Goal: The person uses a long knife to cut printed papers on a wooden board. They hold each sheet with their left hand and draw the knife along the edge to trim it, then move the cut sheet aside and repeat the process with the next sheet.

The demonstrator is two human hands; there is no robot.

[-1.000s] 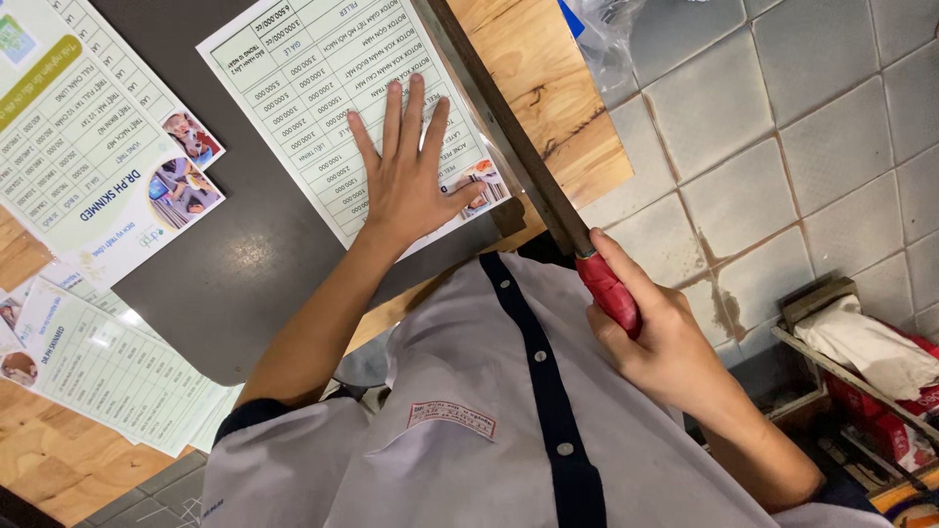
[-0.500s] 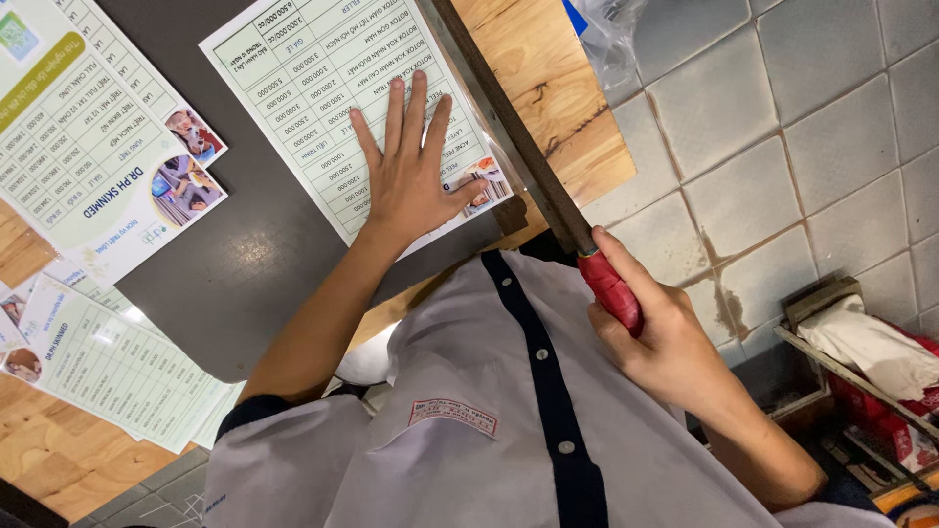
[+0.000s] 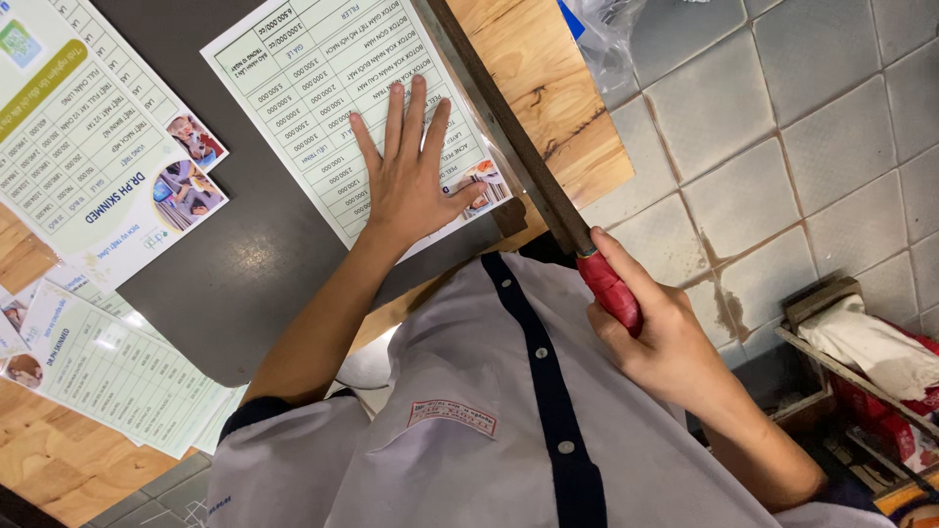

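Note:
My left hand (image 3: pixel 411 181) lies flat, fingers spread, on a white printed sheet (image 3: pixel 303 88) with a green-tinted table on it. The sheet rests on the dark grey bed of a paper cutter (image 3: pixel 254 264). My right hand (image 3: pixel 665 342) is closed around the red handle (image 3: pixel 608 288) of the cutter's long blade arm (image 3: pixel 509 137). The arm runs along the sheet's right edge, low against the bed. My white shirt with a dark placket fills the bottom of the view.
More printed leaflets (image 3: pixel 88 147) lie on the bed's left side, and a stack (image 3: pixel 117 372) sits on the wooden table (image 3: pixel 558 88). To the right are a grey tiled floor (image 3: pixel 782 127), a clear plastic bag (image 3: pixel 616 29) and a box of cloth and clutter (image 3: pixel 871 352).

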